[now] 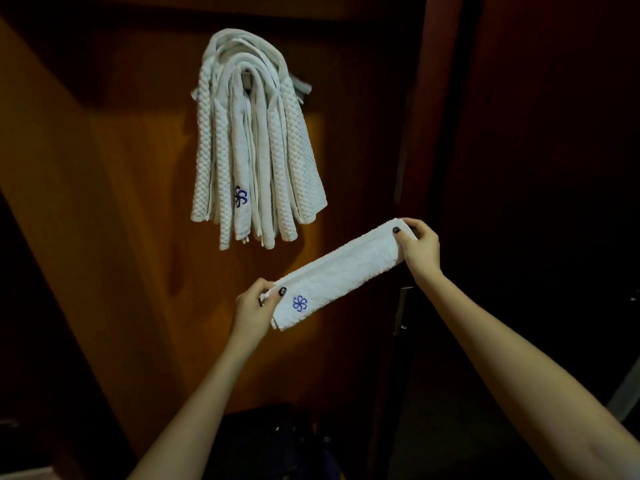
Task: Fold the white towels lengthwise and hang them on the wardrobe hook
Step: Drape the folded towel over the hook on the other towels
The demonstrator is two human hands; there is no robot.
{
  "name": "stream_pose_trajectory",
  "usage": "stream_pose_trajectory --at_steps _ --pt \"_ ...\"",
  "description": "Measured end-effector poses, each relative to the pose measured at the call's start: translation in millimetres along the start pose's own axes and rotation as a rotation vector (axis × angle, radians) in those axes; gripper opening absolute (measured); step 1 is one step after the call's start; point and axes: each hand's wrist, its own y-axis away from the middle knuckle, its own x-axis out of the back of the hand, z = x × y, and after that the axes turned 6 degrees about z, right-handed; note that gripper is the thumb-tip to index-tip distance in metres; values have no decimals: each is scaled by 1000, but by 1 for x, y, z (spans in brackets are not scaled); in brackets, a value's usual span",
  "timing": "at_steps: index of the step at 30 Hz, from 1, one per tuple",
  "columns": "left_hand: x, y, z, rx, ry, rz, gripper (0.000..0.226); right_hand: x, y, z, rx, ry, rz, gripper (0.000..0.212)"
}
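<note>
White terry is pinched at both ends. The fingers point(277, 293) of the left hand point(254, 306) clamp the lower end of the folded towel point(341, 271), thumb on top, and the fingers point(401, 237) of the right hand point(420, 245) clamp the upper end the same way. The towel is held in the air as a narrow strip slanting up to the right, below and to the right of the hook point(246, 79).

To hang it well, I would hold the strip taut so the layers lie aligned, lift its middle over the hook, then let both ends drop evenly.

The strip looks plush and neatly folded, with a blue flower emblem point(300, 303) near its left end. The hook already carries a thick bunch of hung towels point(256, 143) against the wooden wardrobe panel point(121, 202), so room there looks scarce.
</note>
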Motion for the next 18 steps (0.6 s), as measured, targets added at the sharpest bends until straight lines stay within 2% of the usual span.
stream_pose_trajectory --at_steps 4,9,14,18 --pt "9 -16 -1 -20 -11 -25 18 -1 1 0 37 26 -62 28" --pt "26 -33 4 31 36 -230 12 6 -3 -10 114 69 -229 37" --pt "38 -53 22 11 -88 -310 36 7 -9 -19 176 91 -334 37" --pt "51 -68 39 42 -145 -270 40 1 -21 -33 186 38 -375 36"
